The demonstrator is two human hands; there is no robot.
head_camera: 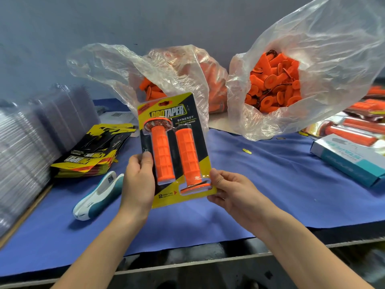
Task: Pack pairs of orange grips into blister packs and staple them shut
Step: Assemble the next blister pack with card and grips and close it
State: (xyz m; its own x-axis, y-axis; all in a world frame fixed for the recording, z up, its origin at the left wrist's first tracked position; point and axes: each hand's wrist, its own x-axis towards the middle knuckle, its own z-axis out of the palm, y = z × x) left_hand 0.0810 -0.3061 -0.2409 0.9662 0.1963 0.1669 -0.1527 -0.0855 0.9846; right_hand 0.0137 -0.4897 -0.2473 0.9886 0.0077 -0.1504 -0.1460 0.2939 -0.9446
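Note:
I hold a blister pack (188, 142) upright above the blue mat; it has a yellow and black printed card and two orange grips (161, 155) side by side inside. My left hand (138, 180) grips its lower left edge, thumb on the front. My right hand (227, 188) pinches its lower right corner. A white and teal stapler (98, 195) lies on the mat to the left of my left hand. Two clear plastic bags of loose orange grips stand behind, the left bag (158, 80) and the right bag (275, 84).
A fanned pile of printed cards (91, 155) lies at the left, with stacks of clear blister shells (31, 130) beyond it. Finished packs (358, 126) and a white and teal box (350, 155) sit at the right. The blue mat (270, 180) ends at the table's front edge.

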